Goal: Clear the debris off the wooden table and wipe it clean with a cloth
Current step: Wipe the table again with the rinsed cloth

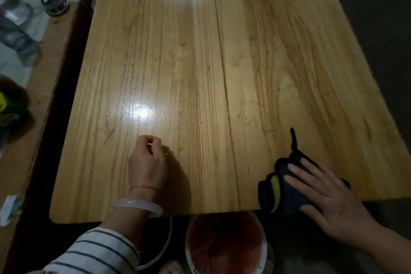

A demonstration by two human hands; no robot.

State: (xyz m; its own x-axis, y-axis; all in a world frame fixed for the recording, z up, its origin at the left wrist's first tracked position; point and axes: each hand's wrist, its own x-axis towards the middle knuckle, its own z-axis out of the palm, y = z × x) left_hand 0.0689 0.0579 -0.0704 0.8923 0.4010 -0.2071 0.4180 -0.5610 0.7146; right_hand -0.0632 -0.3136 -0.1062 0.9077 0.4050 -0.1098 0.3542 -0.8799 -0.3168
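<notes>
The light wooden table (222, 55) fills the view, its glossy top showing no loose debris that I can make out. My left hand (148, 160) rests on the near left part of the table with its fingers curled in; whether the fingertips pinch anything is too small to tell. My right hand (320, 196) lies flat, fingers spread, pressing on a dark cloth with a yellow-green patch (278, 189). The cloth sits at the table's near right edge and partly hangs over it.
Below the near edge stand a round white-rimmed bowl with reddish contents (224, 242) and part of a second rim (165, 242). A lower side surface on the left (51, 55) carries clear glass containers (15, 18), a dark round lid (54, 3) and a green object (6, 109).
</notes>
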